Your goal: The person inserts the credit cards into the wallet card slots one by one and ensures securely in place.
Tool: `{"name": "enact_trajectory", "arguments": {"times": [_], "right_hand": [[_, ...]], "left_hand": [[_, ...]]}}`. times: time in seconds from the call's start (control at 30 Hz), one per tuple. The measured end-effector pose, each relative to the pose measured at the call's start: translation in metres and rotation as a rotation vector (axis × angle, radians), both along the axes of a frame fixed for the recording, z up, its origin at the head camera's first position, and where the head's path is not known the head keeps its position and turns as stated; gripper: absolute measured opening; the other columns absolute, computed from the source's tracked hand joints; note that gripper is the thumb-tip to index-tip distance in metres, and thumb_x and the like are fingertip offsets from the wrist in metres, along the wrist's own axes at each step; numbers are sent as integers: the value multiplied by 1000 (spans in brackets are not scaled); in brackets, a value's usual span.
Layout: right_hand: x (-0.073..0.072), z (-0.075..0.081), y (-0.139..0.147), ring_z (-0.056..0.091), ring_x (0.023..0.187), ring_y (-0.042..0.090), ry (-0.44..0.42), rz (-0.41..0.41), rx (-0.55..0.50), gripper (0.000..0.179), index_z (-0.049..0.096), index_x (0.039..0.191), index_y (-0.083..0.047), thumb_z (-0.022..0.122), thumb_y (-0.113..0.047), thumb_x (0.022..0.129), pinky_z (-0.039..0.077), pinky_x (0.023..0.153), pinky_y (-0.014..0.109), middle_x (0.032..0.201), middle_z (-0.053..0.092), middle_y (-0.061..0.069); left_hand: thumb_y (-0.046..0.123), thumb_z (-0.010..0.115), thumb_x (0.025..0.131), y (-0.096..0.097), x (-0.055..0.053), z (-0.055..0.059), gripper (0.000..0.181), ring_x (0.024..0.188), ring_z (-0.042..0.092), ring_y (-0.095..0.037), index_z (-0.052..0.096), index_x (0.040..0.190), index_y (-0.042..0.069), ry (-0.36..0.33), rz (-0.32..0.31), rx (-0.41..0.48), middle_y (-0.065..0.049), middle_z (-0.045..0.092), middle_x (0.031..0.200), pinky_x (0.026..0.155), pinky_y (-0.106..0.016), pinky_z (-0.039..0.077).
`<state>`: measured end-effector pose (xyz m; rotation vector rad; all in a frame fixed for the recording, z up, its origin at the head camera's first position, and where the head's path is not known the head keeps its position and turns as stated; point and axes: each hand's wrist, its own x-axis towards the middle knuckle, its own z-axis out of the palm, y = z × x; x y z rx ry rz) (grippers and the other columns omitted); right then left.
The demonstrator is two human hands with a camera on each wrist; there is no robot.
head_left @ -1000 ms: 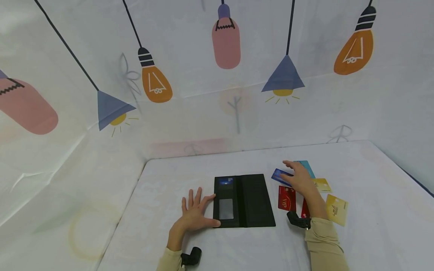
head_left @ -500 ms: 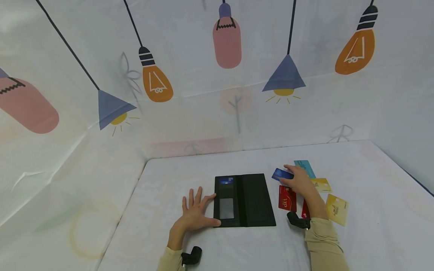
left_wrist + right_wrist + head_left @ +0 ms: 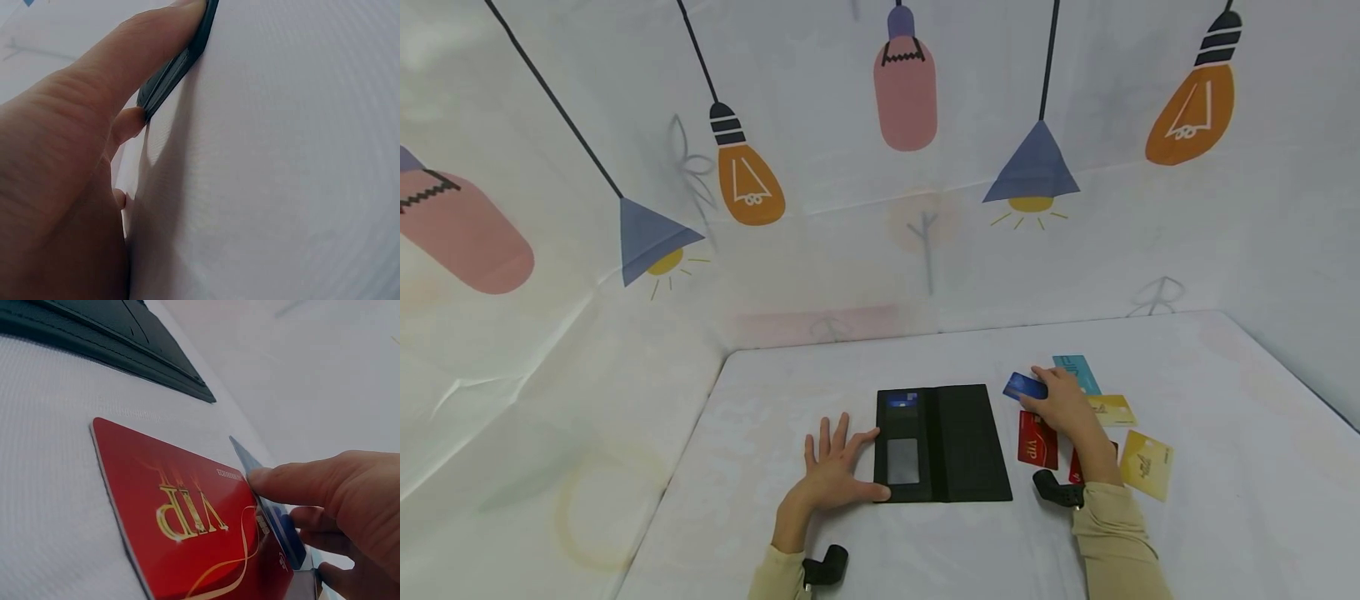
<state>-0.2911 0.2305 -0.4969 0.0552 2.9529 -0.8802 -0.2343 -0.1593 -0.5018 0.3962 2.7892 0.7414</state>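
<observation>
An open black wallet (image 3: 972, 446) lies flat, with a blue card (image 3: 902, 400) in its left-hand slot and a clear window below. My left hand (image 3: 830, 483) spreads its fingers at the wallet's left side, thumb and index finger touching that edge. To the right of the wallet, my right hand (image 3: 1063, 404) pinches a blue bank card (image 3: 1024, 387) between thumb and fingers. In the right wrist view that card (image 3: 275, 519) stands tilted behind the red VIP card (image 3: 181, 512), the thumb on its near face.
Around the right forearm lie a teal card (image 3: 1078, 372), two yellow cards (image 3: 1146, 465) and a second red card (image 3: 1076, 468), partly hidden by the wrist. All rest on a white-covered table (image 3: 947, 550) with a lamp-patterned sheet (image 3: 820, 275) behind and at the sides.
My right fingers and thumb have closed on the blue bank card, which has turned slightly. The left hand and the wallet have stayed in place.
</observation>
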Motion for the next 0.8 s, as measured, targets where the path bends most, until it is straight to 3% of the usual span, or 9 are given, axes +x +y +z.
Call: {"name": "enact_trajectory", "arguments": {"times": [0.3, 0.8], "right_hand": [[1, 0, 1, 35, 118, 50, 6, 29, 8, 65, 43, 142, 6, 65, -28, 91, 44, 95, 65, 132, 37, 35], [4, 4, 0, 35, 118, 51, -14, 18, -11, 65, 44, 140, 5, 68, -26, 88, 46, 93, 64, 133, 35, 36]], "left_hand": [[55, 82, 70, 0, 1, 2, 91, 148, -13, -47, 43, 148, 27, 7, -5, -2, -22, 3, 164, 111, -68, -13], [56, 82, 70, 0, 1, 0, 91, 148, -14, -46, 43, 148, 28, 7, -1, -2, -21, 2, 165, 112, -67, -14]]}}
